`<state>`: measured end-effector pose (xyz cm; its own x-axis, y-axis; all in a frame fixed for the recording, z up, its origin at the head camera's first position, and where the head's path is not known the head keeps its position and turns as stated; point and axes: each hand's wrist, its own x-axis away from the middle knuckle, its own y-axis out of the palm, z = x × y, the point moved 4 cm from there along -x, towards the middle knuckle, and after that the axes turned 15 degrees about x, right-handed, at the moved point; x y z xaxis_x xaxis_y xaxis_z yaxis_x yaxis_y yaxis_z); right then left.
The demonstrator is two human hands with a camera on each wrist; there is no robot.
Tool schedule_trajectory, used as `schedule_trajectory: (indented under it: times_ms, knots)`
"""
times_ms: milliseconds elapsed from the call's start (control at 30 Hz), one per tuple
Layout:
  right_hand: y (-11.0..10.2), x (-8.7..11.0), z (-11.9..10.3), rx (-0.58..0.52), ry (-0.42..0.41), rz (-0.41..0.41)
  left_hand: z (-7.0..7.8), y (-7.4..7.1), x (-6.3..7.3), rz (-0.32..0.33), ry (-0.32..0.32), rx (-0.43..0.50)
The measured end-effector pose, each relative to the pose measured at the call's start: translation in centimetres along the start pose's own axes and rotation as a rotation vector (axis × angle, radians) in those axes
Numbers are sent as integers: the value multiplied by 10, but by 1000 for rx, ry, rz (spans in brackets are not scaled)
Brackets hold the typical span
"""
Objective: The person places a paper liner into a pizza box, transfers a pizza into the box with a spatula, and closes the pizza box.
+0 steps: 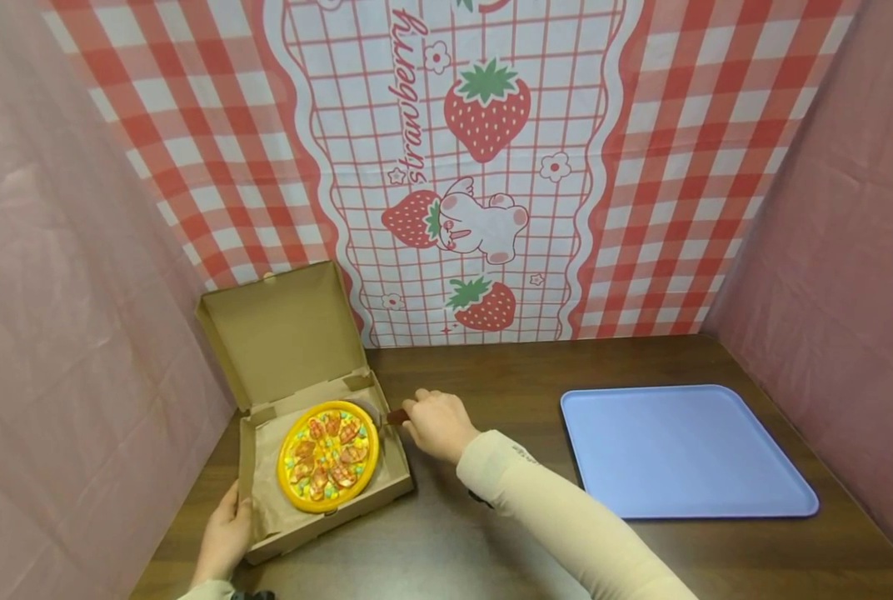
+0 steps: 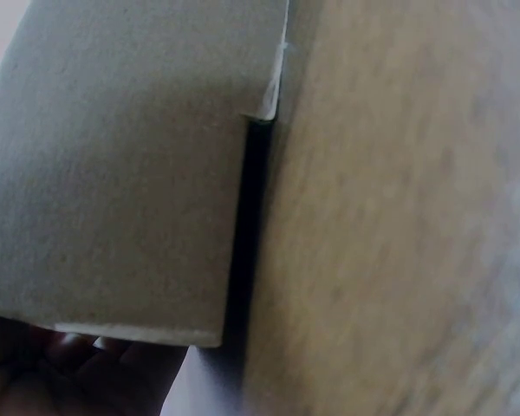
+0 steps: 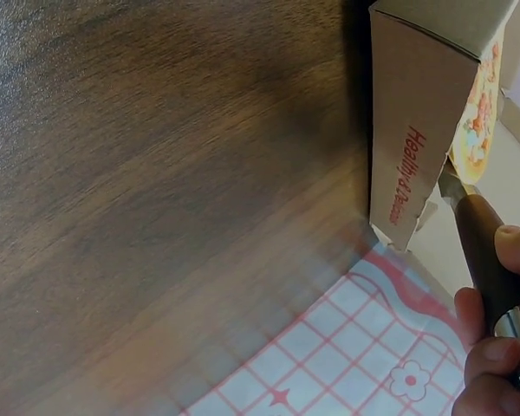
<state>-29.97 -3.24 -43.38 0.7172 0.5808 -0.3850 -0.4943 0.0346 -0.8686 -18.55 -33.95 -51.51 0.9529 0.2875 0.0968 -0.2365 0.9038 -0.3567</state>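
Note:
A toy pizza (image 1: 328,457) with a yellow crust lies in an open cardboard pizza box (image 1: 270,517) on the left part of the table. My left hand (image 1: 226,533) holds the box by its left wall; in the left wrist view, fingers (image 2: 95,373) show at the cardboard's edge. My right hand (image 1: 441,423) grips the brown handle (image 3: 484,247) of a metal-bladed tool over the box's right wall. The metal part (image 3: 451,186) meets the pizza's right edge. Most of the blade is hidden, so its full shape is unclear.
A light blue tray (image 1: 686,454) lies on the right side of the brown wooden table (image 1: 484,375). The box lid (image 1: 285,333) stands raised at the back. A strawberry-print cloth (image 1: 454,167) hangs behind, with pink curtains (image 1: 829,292) at both sides.

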Motion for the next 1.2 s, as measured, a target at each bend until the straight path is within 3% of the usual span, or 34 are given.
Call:
schedule_trajectory:
  times_ms: [933, 1200]
  knots:
    - [1, 3, 5, 8, 63, 70, 1, 2, -2, -3, -9, -5]
    - [2, 3, 8, -12, 76, 55, 1, 1, -2, -11, -29, -2]
